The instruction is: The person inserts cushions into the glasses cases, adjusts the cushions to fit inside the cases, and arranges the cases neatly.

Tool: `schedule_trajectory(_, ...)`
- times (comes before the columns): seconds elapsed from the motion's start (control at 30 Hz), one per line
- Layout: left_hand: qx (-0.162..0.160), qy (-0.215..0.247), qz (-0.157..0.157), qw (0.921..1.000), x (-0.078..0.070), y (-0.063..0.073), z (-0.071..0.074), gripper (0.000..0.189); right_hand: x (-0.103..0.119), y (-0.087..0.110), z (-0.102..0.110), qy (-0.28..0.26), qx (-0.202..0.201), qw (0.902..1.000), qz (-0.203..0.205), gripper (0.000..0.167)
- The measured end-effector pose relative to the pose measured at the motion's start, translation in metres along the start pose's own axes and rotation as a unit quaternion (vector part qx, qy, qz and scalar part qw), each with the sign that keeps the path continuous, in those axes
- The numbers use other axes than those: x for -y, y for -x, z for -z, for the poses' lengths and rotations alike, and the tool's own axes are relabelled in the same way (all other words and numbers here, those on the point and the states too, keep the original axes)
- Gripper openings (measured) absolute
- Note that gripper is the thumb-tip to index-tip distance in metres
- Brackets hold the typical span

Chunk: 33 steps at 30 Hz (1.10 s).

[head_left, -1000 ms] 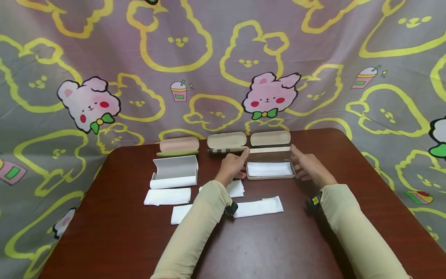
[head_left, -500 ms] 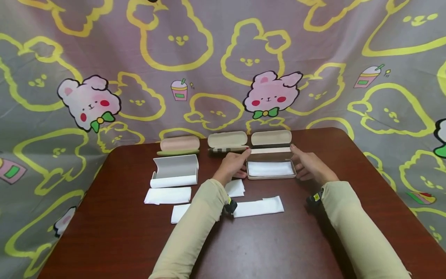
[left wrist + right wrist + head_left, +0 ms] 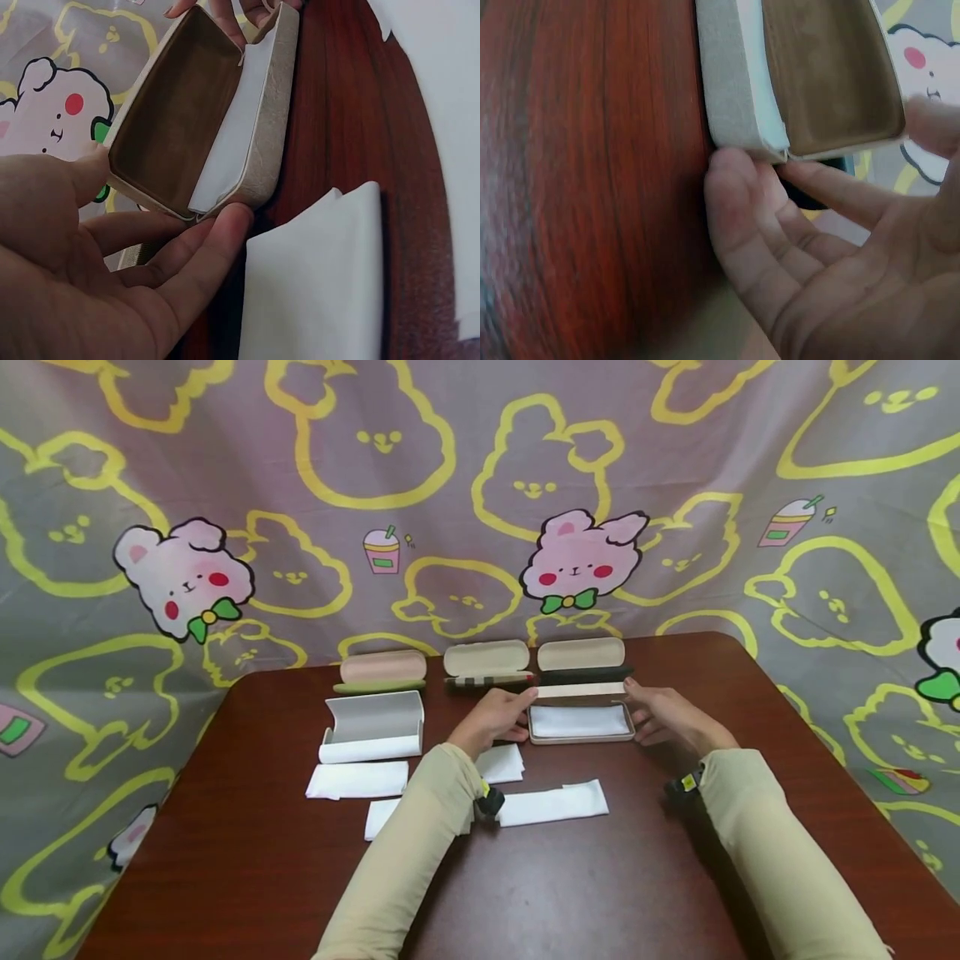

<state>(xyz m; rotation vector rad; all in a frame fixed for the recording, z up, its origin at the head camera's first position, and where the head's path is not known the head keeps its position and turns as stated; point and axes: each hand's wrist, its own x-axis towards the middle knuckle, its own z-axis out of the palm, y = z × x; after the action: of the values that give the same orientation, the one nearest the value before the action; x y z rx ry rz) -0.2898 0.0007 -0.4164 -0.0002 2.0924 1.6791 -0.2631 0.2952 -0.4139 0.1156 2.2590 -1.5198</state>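
Observation:
A beige glasses case [image 3: 581, 740] with a brown lining stands half closed at the right of the group. Inside its base lies a folded white cloth [image 3: 579, 722]. The lid [image 3: 176, 112] is tilted up over the base. My left hand [image 3: 491, 718] grips the case's left end, thumb at the lid's rim and fingers against the base. At the opposite end my right hand [image 3: 667, 718] holds it likewise, with the thumb on the lid edge and the fingertips [image 3: 731, 180] at the base corner.
Behind are three open glasses cases: a green one [image 3: 382, 668], a checked one [image 3: 487, 658] and a dark one [image 3: 581, 655]. An open white case [image 3: 375, 727] stands left. Several folded white cloths [image 3: 555, 804] lie in front on the brown table [image 3: 600, 893]. A patterned curtain [image 3: 450, 460] hangs behind.
The lid of the beige case has tipped forward and down a little toward its base, with both hands moving along at its ends. The other cases and cloths have stayed put.

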Motion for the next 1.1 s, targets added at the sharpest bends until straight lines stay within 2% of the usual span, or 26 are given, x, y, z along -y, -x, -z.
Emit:
schedule_trajectory(0.2,0.016,0.004,-0.007,0.9998,0.003,0.002,0.000,0.049,-0.008,-0.001,0.006,-0.023,0.033,0.9987,0.031,0.073)
schedule_trajectory(0.33,0.026,0.012,-0.012,0.9995,0.004,0.002,0.001,0.045,-0.013,-0.002,0.010,-0.034,0.049,0.9975,0.038,0.073)
schedule_trajectory(0.67,0.058,0.022,-0.013,0.9980,0.005,0.002,0.004,0.049,-0.017,0.001,0.017,-0.049,0.069,0.9949,0.056,0.072)
schedule_trajectory(0.8,0.065,0.019,-0.025,0.9974,0.009,0.002,0.005,0.052,-0.026,-0.001,0.018,-0.049,0.080,0.9930,0.072,0.068)
schedule_trajectory(0.87,0.062,0.015,-0.033,0.9974,0.011,0.003,0.004,0.052,-0.031,-0.003,0.018,-0.038,0.081,0.9925,0.083,0.067)
schedule_trajectory(1.03,0.054,0.039,-0.047,0.9967,0.017,0.001,0.002,0.051,-0.038,-0.003,0.018,-0.006,0.070,0.9907,0.116,0.068)
schedule_trajectory(1.1,0.051,0.029,-0.057,0.9967,0.017,0.001,0.002,0.049,-0.038,-0.003,0.018,0.007,0.068,0.9893,0.129,0.068)
